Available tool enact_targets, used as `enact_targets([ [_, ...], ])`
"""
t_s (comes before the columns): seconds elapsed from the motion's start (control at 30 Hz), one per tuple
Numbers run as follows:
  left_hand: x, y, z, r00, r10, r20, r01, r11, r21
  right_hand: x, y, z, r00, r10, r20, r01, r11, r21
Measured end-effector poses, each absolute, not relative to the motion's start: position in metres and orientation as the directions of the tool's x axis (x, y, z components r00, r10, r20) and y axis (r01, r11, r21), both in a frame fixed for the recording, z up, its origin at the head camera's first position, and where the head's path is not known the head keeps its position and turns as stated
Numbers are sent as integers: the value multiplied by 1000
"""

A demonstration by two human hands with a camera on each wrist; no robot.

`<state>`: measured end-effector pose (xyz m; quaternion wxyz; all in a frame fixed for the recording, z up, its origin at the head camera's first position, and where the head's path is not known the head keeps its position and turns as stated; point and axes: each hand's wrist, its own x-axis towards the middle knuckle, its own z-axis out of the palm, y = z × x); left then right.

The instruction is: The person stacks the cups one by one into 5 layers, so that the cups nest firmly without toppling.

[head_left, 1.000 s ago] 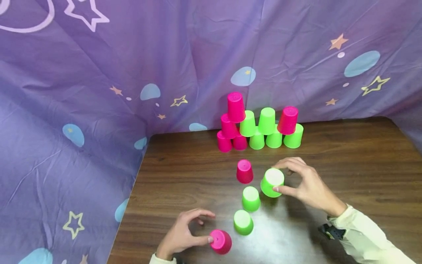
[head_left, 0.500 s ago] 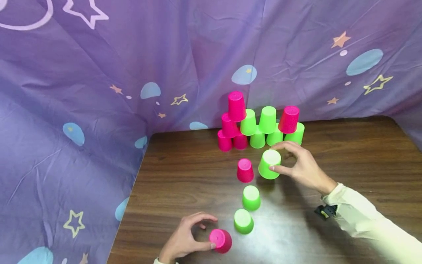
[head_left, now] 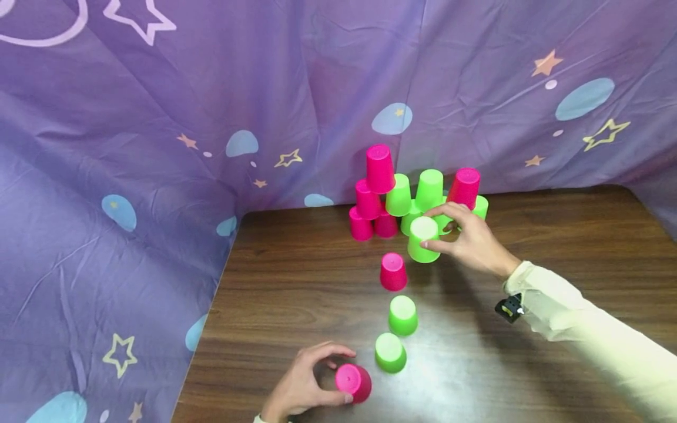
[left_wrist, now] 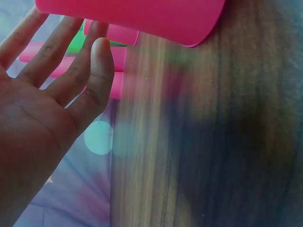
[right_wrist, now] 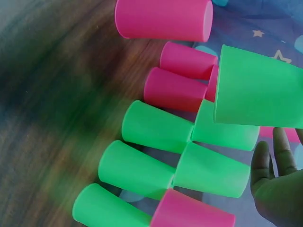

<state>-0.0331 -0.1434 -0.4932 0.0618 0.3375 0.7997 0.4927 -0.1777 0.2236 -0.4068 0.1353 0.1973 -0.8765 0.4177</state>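
Note:
My right hand [head_left: 473, 241] pinches an upside-down green cup [head_left: 420, 249] between thumb and fingers, lifted above the table before the cup stack. In the right wrist view this green cup [right_wrist: 258, 90] hangs beside the stacked cups. At the front, my left hand [head_left: 307, 382] curves loosely about an upside-down pink cup [head_left: 359, 385]. Its thumb lies against the near side, while the index finger appears apart from the far side. The left wrist view shows this pink cup [left_wrist: 137, 16] hiding some fingertips of the left hand [left_wrist: 52, 94].
Behind stands a tiered stack of pink and green cups, with a pink cup [head_left: 380, 170] on top. A single pink cup [head_left: 394, 273] and two green cups, one farther [head_left: 403, 317] and one nearer [head_left: 390, 354], stand on the wooden table [head_left: 285, 282]. A purple curtain [head_left: 296, 88] hangs behind.
My right hand has carried the green cup away from me and slightly left, up to the stack. The left hand has shifted a little right, its thumb sliding farther along the pink cup.

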Motion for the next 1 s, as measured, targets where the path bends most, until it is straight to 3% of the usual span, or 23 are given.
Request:
enact_targets([
  [0.13, -30, -144, -495, -787, 587, 187, 427, 301, 853, -187, 221, -400, -886, -243, 396, -461, 561, -688],
  [0.53, -28, -144, -496, -776, 593, 218, 470, 311, 826, -207, 224, -373, -893, -202, 403, -438, 595, -673],
  [0.8, -24, -147, -499, -798, 579, 167, 407, 315, 857, -222, 223, -360, -908, -158, 389, -399, 614, -681],
  [1.0, -26, -147, -500, -769, 590, 246, 479, 277, 833, -235, 223, -349, -945, -116, 305, -312, 599, -737],
])
